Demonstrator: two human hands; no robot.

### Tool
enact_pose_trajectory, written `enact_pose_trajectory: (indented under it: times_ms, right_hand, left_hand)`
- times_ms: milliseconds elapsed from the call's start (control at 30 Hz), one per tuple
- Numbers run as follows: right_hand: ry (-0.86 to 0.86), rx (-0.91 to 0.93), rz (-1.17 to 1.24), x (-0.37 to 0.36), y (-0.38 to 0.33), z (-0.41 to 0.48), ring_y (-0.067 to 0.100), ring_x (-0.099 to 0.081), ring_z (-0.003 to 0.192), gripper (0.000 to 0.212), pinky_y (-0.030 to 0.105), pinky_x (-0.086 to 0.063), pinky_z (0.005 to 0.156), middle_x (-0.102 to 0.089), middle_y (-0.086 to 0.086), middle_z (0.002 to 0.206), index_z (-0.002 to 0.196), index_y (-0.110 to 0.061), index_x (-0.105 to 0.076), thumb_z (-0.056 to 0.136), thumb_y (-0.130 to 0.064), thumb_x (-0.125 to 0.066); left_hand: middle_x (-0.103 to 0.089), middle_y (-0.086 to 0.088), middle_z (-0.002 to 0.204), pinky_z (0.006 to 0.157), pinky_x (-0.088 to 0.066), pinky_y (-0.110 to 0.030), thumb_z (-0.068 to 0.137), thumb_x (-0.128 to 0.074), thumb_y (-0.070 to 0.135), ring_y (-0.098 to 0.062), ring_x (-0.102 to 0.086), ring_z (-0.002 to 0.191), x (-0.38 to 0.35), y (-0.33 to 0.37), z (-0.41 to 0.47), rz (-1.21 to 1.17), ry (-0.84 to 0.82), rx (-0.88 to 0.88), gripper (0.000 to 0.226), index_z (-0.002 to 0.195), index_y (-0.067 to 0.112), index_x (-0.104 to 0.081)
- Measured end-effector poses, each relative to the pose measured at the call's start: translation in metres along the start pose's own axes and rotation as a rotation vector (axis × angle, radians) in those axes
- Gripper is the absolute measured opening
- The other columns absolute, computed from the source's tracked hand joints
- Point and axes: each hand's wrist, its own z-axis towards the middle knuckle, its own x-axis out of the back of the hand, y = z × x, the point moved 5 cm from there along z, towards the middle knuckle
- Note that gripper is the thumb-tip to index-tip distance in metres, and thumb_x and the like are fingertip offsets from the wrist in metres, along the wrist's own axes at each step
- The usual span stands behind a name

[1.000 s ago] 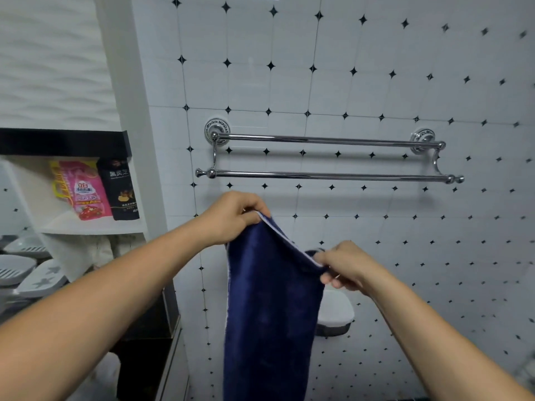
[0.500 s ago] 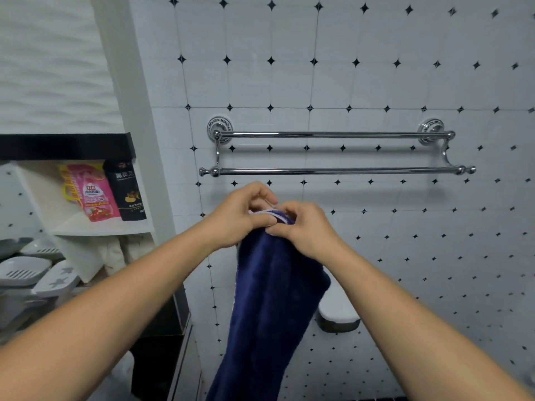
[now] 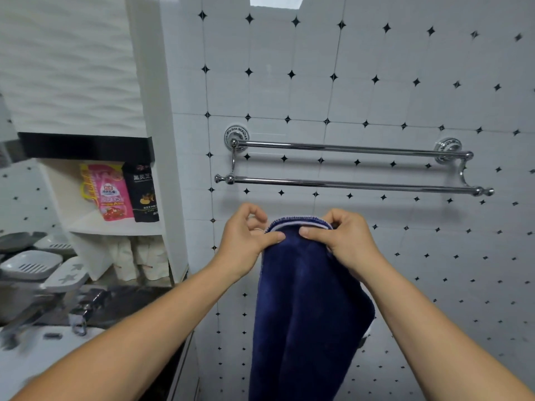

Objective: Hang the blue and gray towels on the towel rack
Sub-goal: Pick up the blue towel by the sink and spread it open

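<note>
Both hands' grip pinching blue towel (image 3: 307,299) top edge, below towel rack (image 3: 347,166)

A pink pouch (image 3: 111,195) and black pouch (image 3: 143,195) are standing together on the white shelf (image 3: 115,228). Gray soap dishes (image 3: 31,263) are sitting near the counter (image 3: 136,296).

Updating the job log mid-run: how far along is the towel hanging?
Done: nothing yet; both bars of the towel rack are bare. In hand: the left hand and right hand pinch the top edge of the blue towel, which hangs below the lower bar. Left: drape it over a bar, then hang the gray towel, which is not in view.
</note>
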Motion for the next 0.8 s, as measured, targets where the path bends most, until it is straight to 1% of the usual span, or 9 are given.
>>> enact_pose_trajectory:
  times_ms: [67,133,233,333,467,600,700,767,800]
  right_hand:
    - [0.004,0.005,-0.001,0.006,-0.002,0.001,0.005,-0.044,0.036,0.041,0.014,-0.034,0.038,-0.052,-0.009,0.043,0.048,-0.025,-0.053,0.061,-0.02,-0.091]
    - [-0.002,0.02,-0.015,0.009,-0.005,0.002,0.006,-0.045,0.038,0.042,0.014,-0.035,0.039,-0.051,-0.009,0.044,0.048,-0.026,-0.051,0.06,-0.025,-0.091]
    - [-0.016,0.05,-0.022,0.013,-0.007,0.003,0.007,-0.046,0.043,0.042,0.018,-0.038,0.042,-0.051,-0.009,0.047,0.05,-0.025,-0.05,0.059,-0.027,-0.091]
    - [-0.038,0.061,-0.019,0.014,-0.008,0.002,0.006,-0.045,0.044,0.043,0.018,-0.038,0.042,-0.049,-0.01,0.048,0.052,-0.025,-0.048,0.059,-0.028,-0.09]
    - [-0.048,0.091,-0.03,0.015,-0.01,0.002,0.005,-0.041,0.043,0.045,0.017,-0.034,0.042,-0.046,-0.011,0.047,0.051,-0.026,-0.047,0.057,-0.031,-0.091]
    - [-0.086,0.112,-0.076,0.015,-0.013,0.002,0.004,-0.047,0.046,0.043,0.018,-0.038,0.045,-0.052,-0.013,0.049,0.054,-0.027,-0.049,0.059,-0.028,-0.092]
    - [-0.179,0.176,-0.087,0.014,-0.022,-0.002,0.004,-0.054,0.059,0.037,0.018,-0.043,0.056,-0.059,-0.013,0.067,0.074,-0.033,-0.05,0.067,-0.028,-0.086]
    - [-0.222,0.217,-0.118,0.018,-0.026,-0.006,0.013,-0.059,0.076,0.037,0.029,-0.049,0.069,-0.06,0.001,0.091,0.089,-0.036,-0.048,0.072,-0.029,-0.08]
    - [-0.241,0.238,-0.19,0.02,-0.026,-0.009,0.015,-0.06,0.084,0.037,0.032,-0.049,0.075,-0.06,0.001,0.099,0.093,-0.038,-0.047,0.074,-0.031,-0.078]
  left_hand:
    - [-0.071,-0.002,0.084,0.068,-0.057,-0.028,0.073,-0.079,-0.003,-0.013,-0.068,0.072,-0.007,0.006,0.001,0.064,-0.047,-0.062,0.034,0.089,0.023,-0.065]
    - [-0.073,-0.001,0.09,0.071,-0.057,-0.025,0.075,-0.079,0.001,-0.011,-0.07,0.075,-0.014,0.011,-0.001,0.077,-0.114,-0.094,0.032,0.09,0.029,-0.071]
    - [-0.074,0.003,0.094,0.073,-0.054,-0.027,0.075,-0.081,0.008,-0.004,-0.065,0.071,-0.019,0.017,-0.001,0.14,-0.129,-0.167,0.034,0.095,0.033,-0.072]
    - [-0.072,0.012,0.099,0.074,-0.055,-0.028,0.073,-0.083,0.016,-0.009,-0.064,0.074,-0.025,0.021,-0.004,0.162,-0.162,-0.235,0.039,0.096,0.042,-0.067]
    - [-0.07,0.008,0.078,0.069,-0.053,-0.03,0.073,-0.084,0.02,-0.014,-0.062,0.07,-0.032,0.021,-0.002,0.247,-0.182,-0.241,0.019,0.08,0.029,-0.069]
    - [-0.073,-0.003,0.073,0.074,-0.055,-0.03,0.075,-0.08,0.003,-0.013,-0.067,0.071,-0.028,0.023,0.013,0.132,-0.187,-0.077,0.018,0.071,0.017,-0.071]
    - [-0.072,0.006,0.063,0.067,-0.055,-0.021,0.076,-0.076,-0.005,-0.007,-0.066,0.063,-0.027,0.037,0.025,0.07,-0.178,-0.071,0.021,0.068,0.013,-0.07]
    - [-0.07,0.008,0.059,0.062,-0.053,-0.019,0.077,-0.075,-0.005,-0.005,-0.064,0.059,-0.024,0.045,0.035,0.022,-0.123,-0.061,0.02,0.069,0.012,-0.068]
    - [-0.069,0.008,0.058,0.059,-0.053,-0.019,0.077,-0.075,-0.005,-0.006,-0.063,0.057,-0.02,0.048,0.04,-0.006,-0.085,-0.05,0.019,0.069,0.011,-0.068]
